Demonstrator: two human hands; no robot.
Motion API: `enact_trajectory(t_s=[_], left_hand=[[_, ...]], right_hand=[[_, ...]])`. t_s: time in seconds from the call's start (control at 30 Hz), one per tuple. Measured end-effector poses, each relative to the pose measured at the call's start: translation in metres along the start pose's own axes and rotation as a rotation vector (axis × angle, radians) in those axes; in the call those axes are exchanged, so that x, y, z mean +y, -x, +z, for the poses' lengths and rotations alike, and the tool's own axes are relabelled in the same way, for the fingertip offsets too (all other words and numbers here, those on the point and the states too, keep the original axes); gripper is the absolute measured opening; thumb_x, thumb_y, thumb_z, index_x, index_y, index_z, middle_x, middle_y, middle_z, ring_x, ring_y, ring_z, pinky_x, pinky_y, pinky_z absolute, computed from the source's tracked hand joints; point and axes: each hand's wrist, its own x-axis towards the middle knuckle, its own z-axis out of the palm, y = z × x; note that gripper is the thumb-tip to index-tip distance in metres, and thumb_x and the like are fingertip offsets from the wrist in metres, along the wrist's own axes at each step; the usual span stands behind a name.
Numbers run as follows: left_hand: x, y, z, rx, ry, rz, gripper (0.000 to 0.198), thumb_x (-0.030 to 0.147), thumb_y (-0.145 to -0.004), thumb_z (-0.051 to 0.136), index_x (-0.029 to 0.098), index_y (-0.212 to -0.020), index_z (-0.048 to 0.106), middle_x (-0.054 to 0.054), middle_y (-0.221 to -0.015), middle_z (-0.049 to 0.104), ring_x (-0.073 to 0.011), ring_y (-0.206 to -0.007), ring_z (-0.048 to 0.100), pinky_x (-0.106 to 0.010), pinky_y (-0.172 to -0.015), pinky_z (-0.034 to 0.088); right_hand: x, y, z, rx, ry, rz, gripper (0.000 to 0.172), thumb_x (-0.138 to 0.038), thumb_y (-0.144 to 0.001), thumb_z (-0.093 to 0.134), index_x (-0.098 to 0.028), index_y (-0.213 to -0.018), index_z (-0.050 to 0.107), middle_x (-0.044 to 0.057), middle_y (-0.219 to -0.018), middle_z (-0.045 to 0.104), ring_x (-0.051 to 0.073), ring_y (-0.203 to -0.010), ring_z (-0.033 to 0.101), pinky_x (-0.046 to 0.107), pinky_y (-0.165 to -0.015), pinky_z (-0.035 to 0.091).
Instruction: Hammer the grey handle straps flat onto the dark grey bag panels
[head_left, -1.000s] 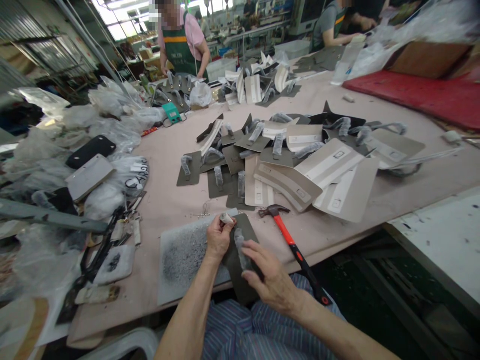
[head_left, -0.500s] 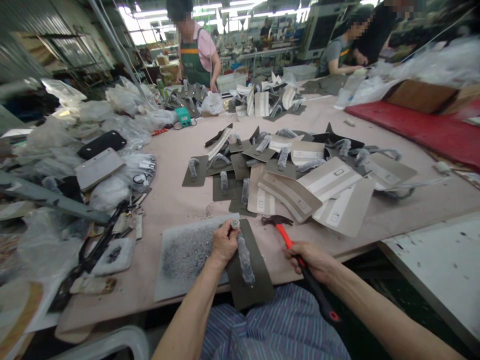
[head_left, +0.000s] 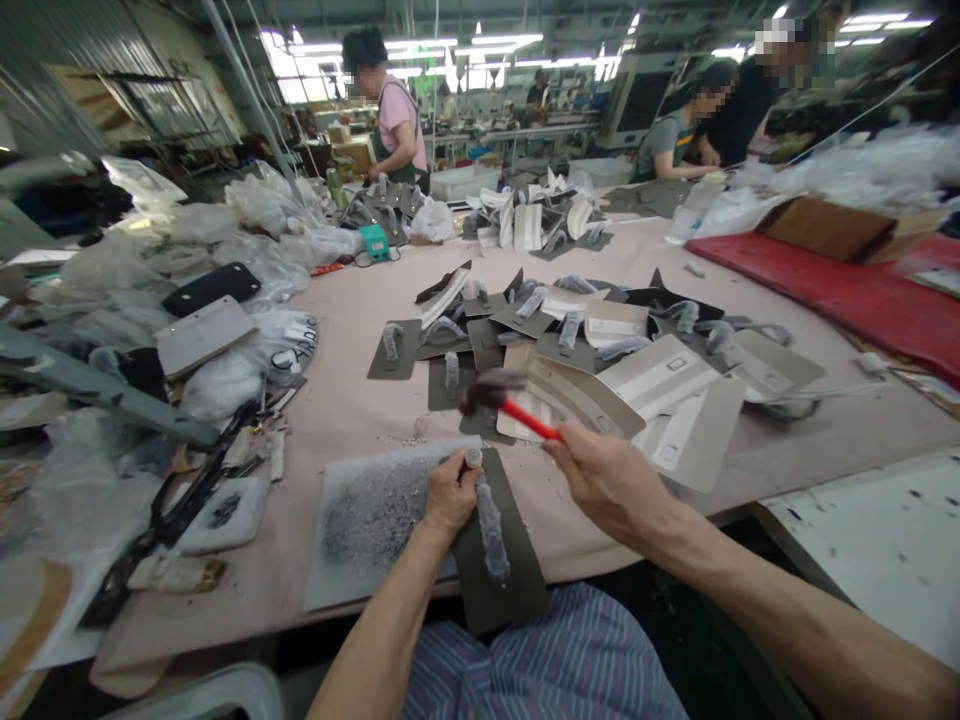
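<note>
My left hand (head_left: pixel 448 497) is closed around a short upright punch (head_left: pixel 473 457), whose round pale top shows above the fingers; its lower end is hidden. The punch stands at the far end of a dark olive panel (head_left: pixel 525 570), which carries a plastic-wrapped handle strap (head_left: pixel 491 530). Part of that panel lies over a scarred grey pad (head_left: pixel 352 535), and its near end sticks out past the table edge. To the right, my right hand (head_left: pixel 604 480) grips a claw hammer (head_left: pixel 531 419) by its red handle. The blurred hammer head is raised above and beyond the punch.
A heap of olive and beige panels (head_left: pixel 660 380) with wrapped handles lies beyond my hands. Clear plastic bags (head_left: pixel 225 235) crowd the left side. A red board (head_left: pixel 817 270) lies at the right. A co-worker in a pink shirt (head_left: pixel 397 120) stands across the table.
My right hand has lifted the hammer and swung it left, up and over towards the punch. My left hand keeps the punch in place on the panel. The pink-shirted co-worker has turned sideways.
</note>
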Motion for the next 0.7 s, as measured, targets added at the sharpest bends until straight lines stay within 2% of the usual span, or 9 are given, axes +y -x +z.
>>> enact_trajectory(t_s=[0.1, 0.13, 0.17, 0.27, 0.33, 0.43, 0.57, 0.63, 0.7], left_hand=[[0.0, -0.001, -0.001, 0.002, 0.022, -0.013, 0.016, 0.019, -0.081, 0.06, 0.023, -0.093, 0.07, -0.003, -0.088, 0.074, -0.0206, -0.082, 0.068, -0.03, -0.078, 0.049], [0.0, -0.001, -0.001, 0.006, 0.027, -0.023, 0.016, 0.019, -0.081, 0.061, 0.023, -0.093, 0.07, -0.003, -0.088, 0.074, -0.0207, -0.082, 0.067, -0.03, -0.078, 0.049], [0.0, -0.001, -0.001, 0.006, 0.031, -0.031, 0.016, 0.019, -0.08, 0.061, 0.023, -0.093, 0.07, -0.003, -0.087, 0.074, -0.0206, -0.081, 0.067, -0.029, -0.077, 0.049], [-0.001, -0.001, 0.0, -0.009, 0.035, -0.035, 0.016, 0.019, -0.08, 0.061, 0.023, -0.092, 0.07, -0.002, -0.081, 0.072, -0.0192, -0.074, 0.066, -0.028, -0.072, 0.048], [-0.001, -0.001, 0.0, -0.014, 0.023, -0.023, 0.016, 0.018, -0.081, 0.06, 0.023, -0.092, 0.07, -0.001, -0.078, 0.071, -0.0185, -0.073, 0.065, -0.027, -0.071, 0.047], [-0.001, 0.0, -0.001, 0.0, 0.027, 0.001, 0.016, 0.018, -0.082, 0.06, 0.023, -0.092, 0.07, -0.001, -0.083, 0.072, -0.0189, -0.078, 0.066, -0.028, -0.076, 0.048], [-0.001, -0.001, -0.001, -0.006, 0.036, 0.011, 0.016, 0.018, -0.08, 0.061, 0.023, -0.092, 0.07, -0.002, -0.086, 0.073, -0.0196, -0.081, 0.067, -0.029, -0.077, 0.05], [-0.002, -0.001, -0.001, -0.006, 0.051, 0.0, 0.015, 0.019, -0.079, 0.063, 0.022, -0.091, 0.07, -0.002, -0.084, 0.073, -0.0196, -0.079, 0.067, -0.029, -0.076, 0.05], [-0.003, -0.001, -0.001, 0.002, 0.074, -0.015, 0.015, 0.022, -0.078, 0.064, 0.022, -0.092, 0.071, -0.002, -0.083, 0.074, -0.0196, -0.079, 0.067, -0.03, -0.077, 0.051]], right_hand=[[-0.005, 0.0, -0.001, 0.372, -0.15, 0.089, 0.033, -0.043, -0.104, 0.027, -0.023, -0.087, 0.048, 0.0, -0.064, 0.051, 0.013, -0.051, 0.044, 0.027, -0.051, 0.031], [-0.005, 0.003, 0.005, 0.395, -0.172, 0.09, 0.034, -0.043, -0.104, 0.026, -0.023, -0.087, 0.048, 0.0, -0.064, 0.051, 0.013, -0.051, 0.044, 0.027, -0.051, 0.031], [-0.002, 0.007, 0.012, 0.348, -0.164, 0.074, 0.034, -0.044, -0.103, 0.027, -0.023, -0.085, 0.048, 0.0, -0.063, 0.05, 0.013, -0.05, 0.043, 0.027, -0.05, 0.029], [0.011, 0.02, 0.032, -0.045, -0.051, -0.002, 0.029, -0.042, -0.098, 0.042, -0.023, -0.078, 0.049, -0.002, -0.056, 0.047, 0.011, -0.044, 0.037, 0.028, -0.048, 0.021], [0.023, 0.027, 0.04, -0.205, 0.021, 0.03, 0.025, -0.04, -0.097, 0.045, -0.022, -0.081, 0.052, -0.001, -0.056, 0.049, 0.012, -0.045, 0.039, 0.028, -0.049, 0.02], [0.046, 0.038, 0.05, -0.232, 0.013, 0.156, 0.028, -0.039, -0.099, 0.04, -0.021, -0.083, 0.054, 0.0, -0.06, 0.055, 0.015, -0.052, 0.049, 0.028, -0.051, 0.025], [0.085, 0.059, 0.074, -0.253, -0.001, 0.326, 0.034, -0.036, -0.099, 0.037, -0.021, -0.075, 0.056, 0.002, -0.061, 0.057, 0.018, -0.057, 0.056, 0.028, -0.055, 0.036], [0.094, 0.066, 0.084, -0.184, 0.082, 0.354, 0.031, -0.037, -0.097, 0.04, -0.019, -0.082, 0.06, 0.006, -0.072, 0.061, 0.021, -0.065, 0.06, 0.031, -0.06, 0.042], [0.084, 0.068, 0.088, -0.078, 0.084, 0.304, 0.029, -0.039, -0.095, 0.046, -0.016, -0.102, 0.063, 0.012, -0.094, 0.064, 0.025, -0.083, 0.063, 0.036, -0.071, 0.048]])
